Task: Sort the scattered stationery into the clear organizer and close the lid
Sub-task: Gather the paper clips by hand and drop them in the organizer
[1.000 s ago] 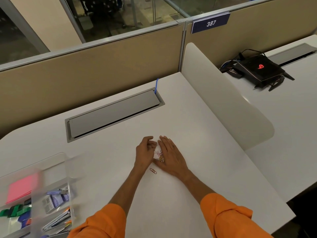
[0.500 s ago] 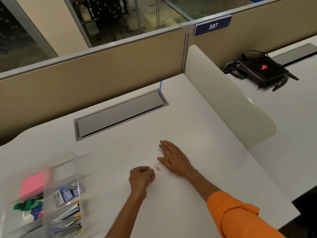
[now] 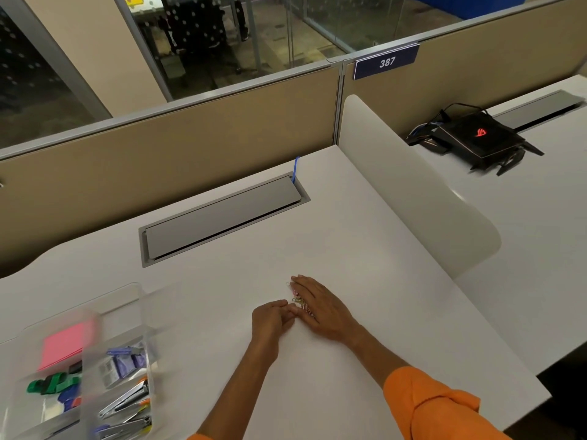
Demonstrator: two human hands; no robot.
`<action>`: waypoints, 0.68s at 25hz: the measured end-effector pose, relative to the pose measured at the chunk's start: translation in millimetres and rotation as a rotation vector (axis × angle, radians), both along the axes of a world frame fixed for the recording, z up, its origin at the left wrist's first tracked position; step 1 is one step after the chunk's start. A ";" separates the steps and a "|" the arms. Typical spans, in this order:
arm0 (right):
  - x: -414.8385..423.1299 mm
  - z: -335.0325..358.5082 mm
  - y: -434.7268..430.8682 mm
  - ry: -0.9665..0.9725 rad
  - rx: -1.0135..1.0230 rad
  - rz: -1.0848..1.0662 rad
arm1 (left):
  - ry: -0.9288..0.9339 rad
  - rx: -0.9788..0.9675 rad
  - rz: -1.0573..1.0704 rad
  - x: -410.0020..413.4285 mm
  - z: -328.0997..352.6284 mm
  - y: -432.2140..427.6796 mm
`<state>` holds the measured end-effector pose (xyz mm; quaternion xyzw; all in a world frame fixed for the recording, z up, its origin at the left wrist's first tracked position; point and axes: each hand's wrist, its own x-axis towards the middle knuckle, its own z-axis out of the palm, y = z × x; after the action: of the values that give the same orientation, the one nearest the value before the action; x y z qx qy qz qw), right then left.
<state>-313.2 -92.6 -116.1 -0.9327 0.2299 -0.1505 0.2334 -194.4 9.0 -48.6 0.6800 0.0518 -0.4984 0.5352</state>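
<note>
While my right hand [image 3: 320, 308] is lying flat, fingers pressed together, over the paper clips [image 3: 298, 300] mid-desk [image 3: 349, 242], my left hand [image 3: 273, 315] is curling in beside them, can't tell if it's pinching any. The organizer [image 3: 127, 296] is sitting by the desk's front-left corner, partly filled; clips and lid are left to do.

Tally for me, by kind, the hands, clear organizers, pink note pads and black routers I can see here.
Hands: 2, left hand and right hand
Clear organizer: 1
Pink note pad: 1
Black router: 1
Total: 5
</note>
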 end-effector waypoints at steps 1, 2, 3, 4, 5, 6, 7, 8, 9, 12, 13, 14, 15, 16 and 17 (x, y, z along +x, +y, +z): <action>0.5 -0.2 0.5 0.004 -0.008 -0.002 | -0.127 0.024 -0.027 2.1 -2.0 2.0; 1.3 -0.4 1.0 0.013 -0.021 -0.008 | -0.270 0.044 -0.062 4.4 -3.8 3.6; 2.3 -0.3 1.6 0.029 -0.043 -0.021 | -0.409 0.058 -0.107 6.6 -3.9 3.8; 3.5 0.2 2.4 0.053 -0.069 -0.049 | -0.528 0.066 -0.156 8.9 -3.4 1.6; 4.7 0.4 3.6 0.081 -0.087 -0.091 | -0.616 0.070 -0.206 11.0 -3.3 -2.0; 6.3 0.2 5.3 0.107 -0.090 -0.141 | -0.669 0.070 -0.251 13.1 -3.4 -6.7; 8.4 -1.3 7.2 0.125 -0.081 -0.191 | -0.698 0.072 -0.285 14.8 -2.9 -11.7; 11.1 -3.1 9.4 0.135 -0.070 -0.237 | -0.714 0.074 -0.305 16.7 -4.5 -16.3; 13.9 -5.4 11.8 0.138 -0.063 -0.276 | -0.720 0.076 -0.315 18.3 -6.2 -20.0; 21.0 -8.2 15.9 0.121 -0.070 -0.334 | -0.673 0.048 -0.320 20.8 -12.0 -28.0; 22.5 -8.0 15.8 0.102 -0.073 -0.329 | -0.638 0.031 -0.324 20.4 -12.0 -30.5; 23.7 -8.1 15.4 0.085 -0.074 -0.314 | -0.597 0.014 -0.329 20.0 -11.4 -32.9; 24.4 -8.7 14.9 0.074 -0.078 -0.294 | -0.561 0.005 -0.337 20.2 -10.3 -34.7; 25.1 -9.7 14.2 0.067 -0.086 -0.276 | -0.535 -0.001 -0.343 21.6 -10.7 -35.9; 25.8 -10.7 13.4 0.059 -0.090 -0.263 | -0.516 -0.005 -0.346 23.7 -11.4 -36.8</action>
<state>-287.4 -79.2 -126.8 -0.9081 0.3499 -0.1626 0.1628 -170.6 -27.8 -60.0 0.7815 -0.2035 -0.3931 0.4397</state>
